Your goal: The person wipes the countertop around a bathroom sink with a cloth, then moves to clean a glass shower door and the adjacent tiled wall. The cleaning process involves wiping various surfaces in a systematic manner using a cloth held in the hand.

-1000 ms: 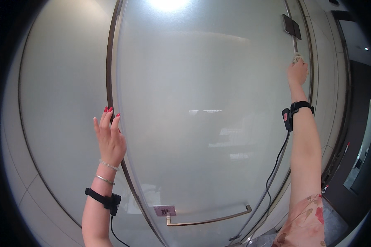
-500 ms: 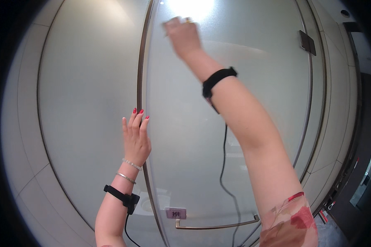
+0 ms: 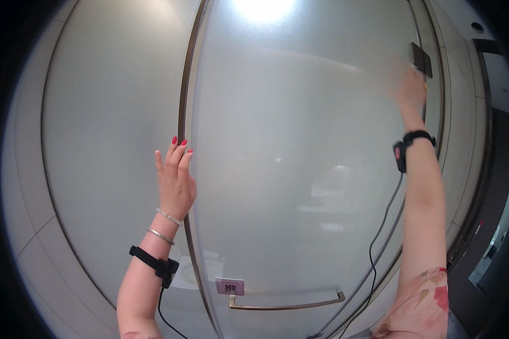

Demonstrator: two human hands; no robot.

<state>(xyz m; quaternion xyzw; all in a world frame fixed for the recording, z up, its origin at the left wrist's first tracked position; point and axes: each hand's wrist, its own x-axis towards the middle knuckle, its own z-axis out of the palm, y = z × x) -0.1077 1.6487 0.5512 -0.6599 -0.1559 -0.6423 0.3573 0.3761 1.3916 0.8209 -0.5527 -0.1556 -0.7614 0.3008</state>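
Red-nailed left hand (image 3: 176,183) at 9 o'clock, fingers extended, slightly apart, over dark metal strip (image 3: 182,107). Right hand (image 3: 412,93) at 2 o'clock, blurred, cannot tell its grip, just below dark plate (image 3: 421,58). Behind hands, frosted glass door (image 3: 300,147) fills centre, pale grey-green, bright toward 12; bar handle (image 3: 288,307) at 6.

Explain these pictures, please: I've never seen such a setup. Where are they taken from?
No machine: these are a person's bare hands, seen from a camera worn on the head. In front stands a frosted glass door with a metal handle and a small sign low down. The left hand is open, by the dark strip along the door's side, with nothing visible in it. The right hand is up near the dark plate at upper right; it is blurred, so I can't tell what, if anything, it holds. Each forearm wears a black band with a small box and cable.
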